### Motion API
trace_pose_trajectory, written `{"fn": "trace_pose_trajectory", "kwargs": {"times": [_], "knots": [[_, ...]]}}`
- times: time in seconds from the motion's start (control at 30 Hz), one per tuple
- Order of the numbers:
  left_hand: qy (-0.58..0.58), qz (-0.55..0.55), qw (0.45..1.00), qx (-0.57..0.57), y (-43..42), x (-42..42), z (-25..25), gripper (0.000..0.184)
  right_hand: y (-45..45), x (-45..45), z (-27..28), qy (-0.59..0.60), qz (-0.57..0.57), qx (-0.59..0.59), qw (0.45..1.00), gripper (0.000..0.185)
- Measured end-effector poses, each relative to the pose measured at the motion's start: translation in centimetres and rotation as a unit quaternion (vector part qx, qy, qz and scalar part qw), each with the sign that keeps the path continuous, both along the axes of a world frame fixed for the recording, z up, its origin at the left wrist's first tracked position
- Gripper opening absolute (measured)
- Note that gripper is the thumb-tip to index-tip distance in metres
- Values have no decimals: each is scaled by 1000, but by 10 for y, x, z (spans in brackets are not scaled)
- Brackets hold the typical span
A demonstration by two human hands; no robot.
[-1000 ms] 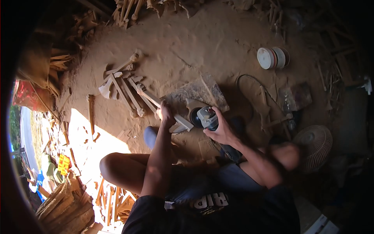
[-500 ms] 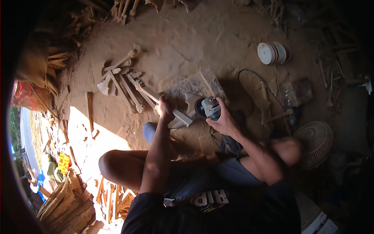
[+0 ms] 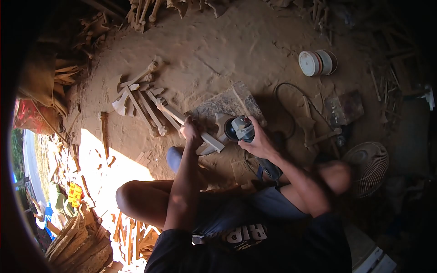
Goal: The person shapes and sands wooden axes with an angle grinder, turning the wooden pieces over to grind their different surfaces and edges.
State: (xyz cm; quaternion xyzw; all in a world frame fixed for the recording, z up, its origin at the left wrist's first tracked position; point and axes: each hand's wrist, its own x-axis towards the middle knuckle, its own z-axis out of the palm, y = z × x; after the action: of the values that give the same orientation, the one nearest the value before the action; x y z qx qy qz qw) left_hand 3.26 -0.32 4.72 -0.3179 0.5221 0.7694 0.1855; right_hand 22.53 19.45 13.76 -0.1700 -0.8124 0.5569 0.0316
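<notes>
My left hand [image 3: 192, 132] is closed around a long pale bone [image 3: 212, 143], whose squared near end points toward the tool. In my right hand [image 3: 260, 144] is an angle grinder [image 3: 243, 129], its dark round disc facing left, close to the bone's end. I cannot tell whether the disc touches it. A dusty flat slab [image 3: 236, 96] lies just beyond both hands. Between the disc and my left hand is another pale, curved piece [image 3: 221, 122]. More long bones [image 3: 146, 109] lie in a loose heap to the left of the slab.
A white bucket [image 3: 310, 63] lies on its side at the back right. The grinder's cord [image 3: 291, 86] loops across the dusty ground. A round fan guard [image 3: 368, 168] is beside my right knee. A dusty box [image 3: 347, 108] sits to the right, and a woven sack [image 3: 77, 239] at lower left.
The grinder has shifted slightly left and down, nearer the bone's end. My left hand keeps its hold, with the bone a little lower in view.
</notes>
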Motion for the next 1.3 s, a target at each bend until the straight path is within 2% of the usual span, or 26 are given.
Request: {"fn": "trace_pose_trajectory", "kwargs": {"times": [0.1,0.2,0.4,0.5,0.7,0.9,0.97,1.1,1.2,1.3], "knots": [[-2,2,1000,-4,0,2,6,20,1,-6,10,-52,-6,-37,998,100],[10,4,1000,-13,-1,0,0,21,0,-11,3,-27,-6,-8,1000,101],[34,-23,999,-12,-10,-2,-16,23,1,-8,14,-159,-74,36,984,101],[24,-11,999,-30,-5,-4,-10,23,4,2,3,-26,-77,38,996,100],[11,3,999,-39,3,0,11,22,9,7,9,-10,9,11,1000,94],[-3,13,1000,-21,2,-3,5,24,2,6,-3,13,13,39,999,101],[20,-11,999,22,-9,-6,-20,27,-1,6,-3,-26,-13,22,999,104],[19,-29,999,-10,-11,-6,-21,29,-8,7,6,-73,-59,49,994,100],[14,-22,999,-32,-3,-3,-6,28,1,8,25,-200,-21,135,970,101],[9,-23,1000,-19,-2,-1,-3,24,1,13,44,-228,-21,193,954,102]]}}
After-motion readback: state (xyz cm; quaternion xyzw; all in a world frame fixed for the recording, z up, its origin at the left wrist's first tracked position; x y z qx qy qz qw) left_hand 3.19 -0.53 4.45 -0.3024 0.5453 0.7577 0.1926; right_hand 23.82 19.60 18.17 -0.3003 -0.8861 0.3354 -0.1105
